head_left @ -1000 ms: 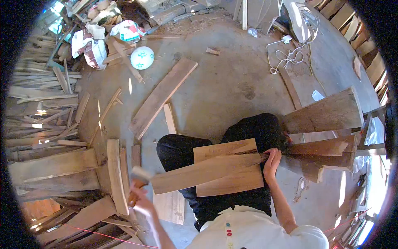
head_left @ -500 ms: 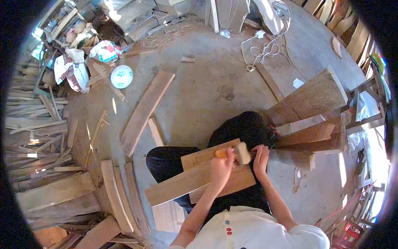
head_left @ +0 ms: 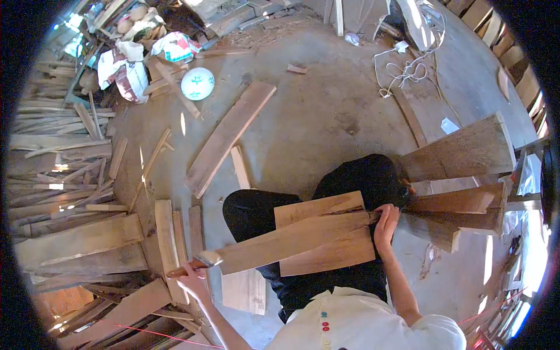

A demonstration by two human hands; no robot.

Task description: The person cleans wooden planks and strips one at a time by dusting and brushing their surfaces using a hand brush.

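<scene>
My left hand (head_left: 193, 284) is closed round the handle of a paintbrush (head_left: 197, 263), out past my left knee. The brush's pale bristles are at the left end of a long narrow board (head_left: 291, 240), which slants across my lap. At that board's other end, my right hand (head_left: 386, 227) grips the edge with its fingers. Beneath the narrow board lies wider wood (head_left: 332, 256) on my thighs, partly covered, with a dark crack near its top right corner.
Loose planks (head_left: 233, 137) lie on the floor ahead, near a white ball (head_left: 198, 84). Thick boards (head_left: 461, 151) stand at my right knee. Stacked timber (head_left: 81, 239) fills the left side. A white cord (head_left: 402, 73) is tangled at the far right.
My left hand has swept the brush from the board's right end to its left end. My right hand has closed on the right end. The view has shifted slightly.
</scene>
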